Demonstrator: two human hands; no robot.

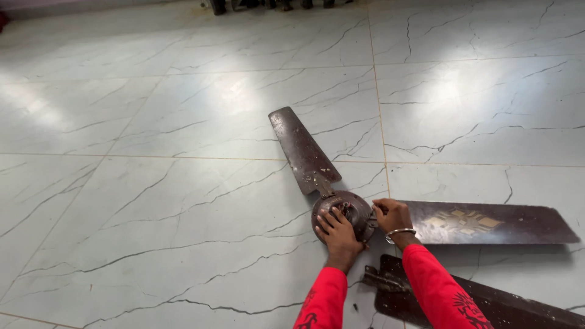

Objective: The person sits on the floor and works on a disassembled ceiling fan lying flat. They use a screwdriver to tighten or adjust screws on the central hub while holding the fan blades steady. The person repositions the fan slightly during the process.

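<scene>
**Hands on ceiling fan motor hub, fan lying on floor**

Left hand (339, 231) lies flat with fingers spread across the lower face of the motor hub (342, 214); it presses on the hub and grips nothing. Right hand (392, 215) sits at the hub's 3 o'clock edge, fingers curled in against the joint where a blade meets the hub; whether they pinch a small part cannot be told. A metal bangle (400, 232) circles the right wrist, and both forearms wear red sleeves (440, 292) with dark print.

Motor hub is round, dark brown and worn, resting on the floor (152, 183) right of centre in the lower half of the view. One brown blade (301, 151) runs from the hub toward 11 o'clock. A second blade (487, 223), with a pale gold pattern on it, runs toward 3 o'clock. A third blade (481, 301), with its metal bracket toward the hub, lies toward 5 o'clock beneath the right forearm.

Floor is pale marble-look tile with dark veining and thin grout lines.
</scene>
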